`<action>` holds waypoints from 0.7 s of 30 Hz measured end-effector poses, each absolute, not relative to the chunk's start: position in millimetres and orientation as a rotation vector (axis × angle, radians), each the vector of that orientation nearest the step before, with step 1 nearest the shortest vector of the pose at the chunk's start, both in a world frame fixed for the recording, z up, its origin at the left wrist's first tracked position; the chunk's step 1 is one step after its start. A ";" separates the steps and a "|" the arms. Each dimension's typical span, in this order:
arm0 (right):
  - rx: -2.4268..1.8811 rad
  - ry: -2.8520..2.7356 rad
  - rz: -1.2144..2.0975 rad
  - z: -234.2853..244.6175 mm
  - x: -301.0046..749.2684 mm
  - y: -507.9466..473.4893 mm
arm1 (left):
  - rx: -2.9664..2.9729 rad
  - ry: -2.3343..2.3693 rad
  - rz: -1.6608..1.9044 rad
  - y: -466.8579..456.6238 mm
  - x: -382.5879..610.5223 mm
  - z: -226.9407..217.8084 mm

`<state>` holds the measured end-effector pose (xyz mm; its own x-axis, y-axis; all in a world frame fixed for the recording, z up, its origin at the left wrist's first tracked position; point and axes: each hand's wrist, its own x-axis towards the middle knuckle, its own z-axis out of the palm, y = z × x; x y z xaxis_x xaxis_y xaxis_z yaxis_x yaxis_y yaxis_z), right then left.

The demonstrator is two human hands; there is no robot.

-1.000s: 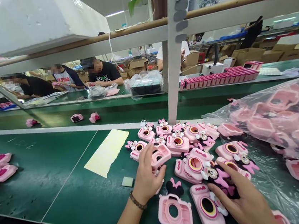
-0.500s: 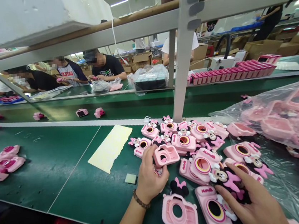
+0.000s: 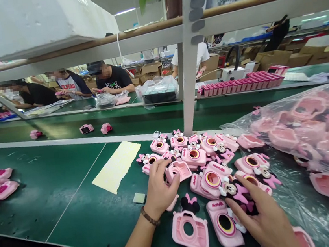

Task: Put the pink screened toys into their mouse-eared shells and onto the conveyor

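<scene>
Among a heap of pink toy camera cases (image 3: 193, 156), my left hand (image 3: 161, 187) has its thumb and fingers apart beside a pink case (image 3: 181, 170) that shows its hollow inside. Its fingertips are close to that case's left edge. My right hand (image 3: 262, 211) has thumb and forefinger round the mouse-and-bow figure on another pink camera case (image 3: 212, 178), which rests on the pile. In front, a hollow case (image 3: 178, 233) lies inside up, beside a case with a round yellow-rimmed opening (image 3: 222, 238).
A clear plastic bag (image 3: 310, 130) of pink cases lies at right. Left of the heap are a yellow paper sheet (image 3: 117, 166) and a small pale-green block (image 3: 139, 198). A metal post (image 3: 189, 97) rises behind the heap. Several co-workers sit across the green conveyor (image 3: 140, 120).
The whole view has shifted, moving most things slightly left. My left fingers have loosened from the hollow pink case, which now sits lower against the pile. My right hand stays at the same figure.
</scene>
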<state>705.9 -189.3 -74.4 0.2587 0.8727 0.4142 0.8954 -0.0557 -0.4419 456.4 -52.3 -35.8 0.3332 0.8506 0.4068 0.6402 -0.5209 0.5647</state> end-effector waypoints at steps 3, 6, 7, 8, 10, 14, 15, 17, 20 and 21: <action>-1.874 -1.625 -0.055 -75.7 708.3 -189.0 | 2.422 1.361 0.844 -45.3 466.7 -15.1; -1.854 -1.627 -0.058 -75.9 709.2 -188.6 | 2.592 1.339 0.611 -37.4 480.1 2.7; -1.845 -1.630 -0.059 -75.9 709.4 -188.6 | 2.634 1.341 0.543 -34.9 484.7 6.7; -1.831 -1.638 -0.060 -75.9 709.7 -188.6 | 2.664 1.349 0.487 -32.6 489.1 9.4; -1.801 -1.652 -0.064 -75.7 710.4 -188.8 | 2.700 1.368 0.410 -28.2 496.3 11.7; -1.764 -1.652 -0.073 -73.6 711.1 -190.1 | 2.707 1.322 0.358 -22.0 501.4 10.2; -1.756 -1.653 -0.069 -72.7 711.1 -190.5 | 2.694 1.314 0.373 -21.7 501.0 10.2; -1.744 -1.655 -0.055 -70.7 711.1 -191.2 | 2.652 1.323 0.446 -23.5 498.2 12.0; -1.748 -1.643 -0.026 -68.4 711.4 -192.2 | 2.531 1.381 0.662 -32.4 485.4 15.9; -1.751 -1.642 -0.013 -68.0 711.5 -192.5 | 2.476 1.418 0.745 -37.1 477.8 15.8</action>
